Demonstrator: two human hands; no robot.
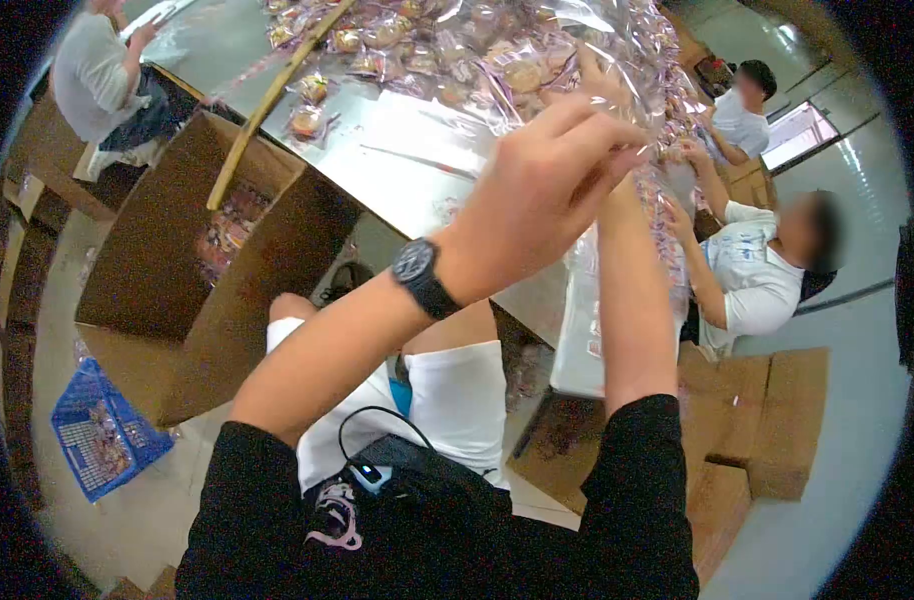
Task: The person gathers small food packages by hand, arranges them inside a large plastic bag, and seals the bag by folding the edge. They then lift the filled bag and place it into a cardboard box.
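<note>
My left hand (537, 195), with a black watch on its wrist, is raised and its fingers pinch the clear plastic bag (617, 60) held up in front of me. My right forearm rises just right of it; the right hand is mostly hidden behind the left hand and the plastic, so its grip is unclear. The bag is large and printed with pink marks. Behind it, several wrapped round pastries (377, 40) lie heaped on a shiny metal table (407, 170).
An open cardboard box (177, 250) with packets inside stands at my left, a wooden stick (267, 105) across it. A blue crate (102, 430) sits on the floor. Two seated people (757, 270) work at right, another person (102, 80) far left. Flat cardboard (767, 420) lies at right.
</note>
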